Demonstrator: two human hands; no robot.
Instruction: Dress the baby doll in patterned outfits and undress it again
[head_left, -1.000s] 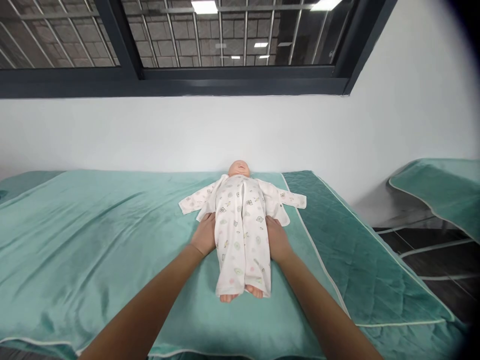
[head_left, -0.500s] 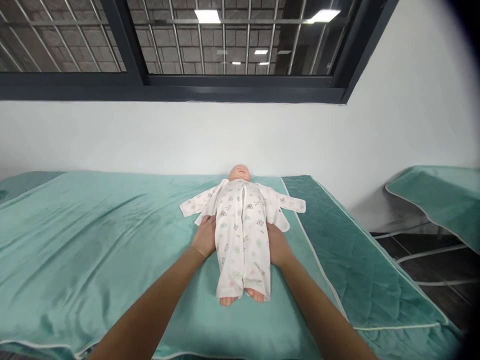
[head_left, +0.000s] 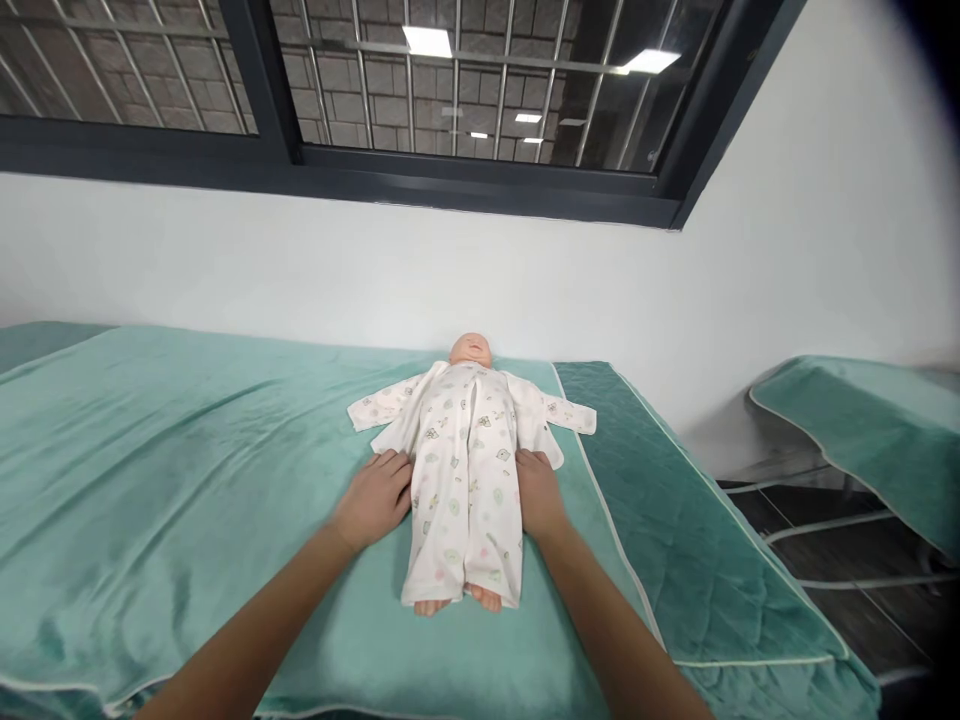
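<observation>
A baby doll (head_left: 471,350) lies on its back on the green bed cover, head toward the wall and bare feet toward me. White patterned trousers (head_left: 450,500) lie over its body and legs. Beneath them a white patterned top (head_left: 534,408) spreads open, its sleeves stretched out to both sides. My left hand (head_left: 376,497) rests at the left edge of the trousers, fingers bent and tips hidden in part. On the right edge, my right hand (head_left: 538,492) touches the cloth with its fingers curled; what it may grip is hidden.
The green bed cover (head_left: 187,480) stretches far to the left. A darker quilted strip (head_left: 675,530) lies at right. Behind are a white wall and a barred window; another green-covered bed (head_left: 877,430) stands at the far right.
My left hand has drawn slightly away to the left, and more of its back and fingers shows. The whole view has tilted and shifted a little; the doll lies as before.
</observation>
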